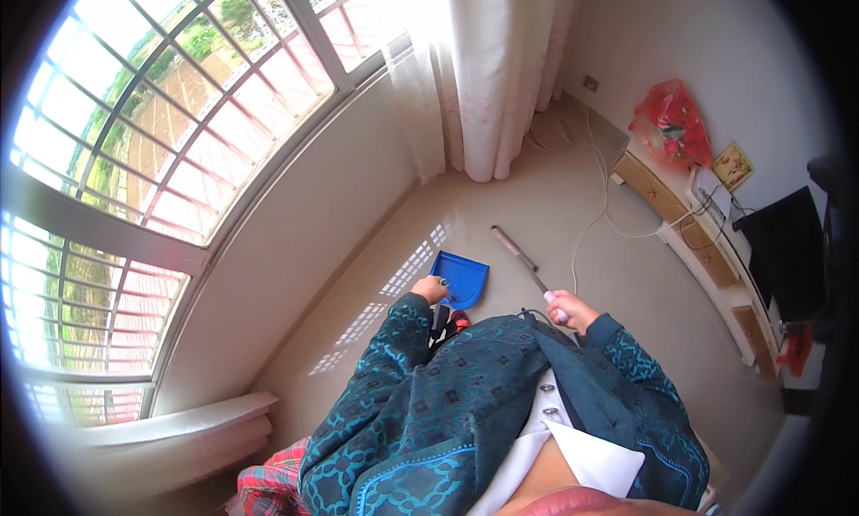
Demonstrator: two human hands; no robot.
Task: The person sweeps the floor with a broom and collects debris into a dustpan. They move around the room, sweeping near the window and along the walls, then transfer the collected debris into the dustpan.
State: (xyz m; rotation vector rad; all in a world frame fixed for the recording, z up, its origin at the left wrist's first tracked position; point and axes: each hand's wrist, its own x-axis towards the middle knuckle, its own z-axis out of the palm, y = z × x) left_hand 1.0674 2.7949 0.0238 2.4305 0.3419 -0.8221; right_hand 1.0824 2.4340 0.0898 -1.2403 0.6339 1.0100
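Note:
My left hand is closed around the top end of a handle, greenish at its tip, above a blue plastic dustpan. The dustpan lies on the floor in front of my feet, its wide edge turned away from me. My right hand grips the pale pink handle of a broom. The broom's grey stick runs forward and left from that hand to a narrow pinkish head with dark bristles, low over or on the floor; contact cannot be told. The broom head and the dustpan are apart.
A barred window and wall run along the left. White curtains hang to the floor ahead. A white cable crosses the floor towards a low cabinet at right, which bears a red plastic bag and a black screen.

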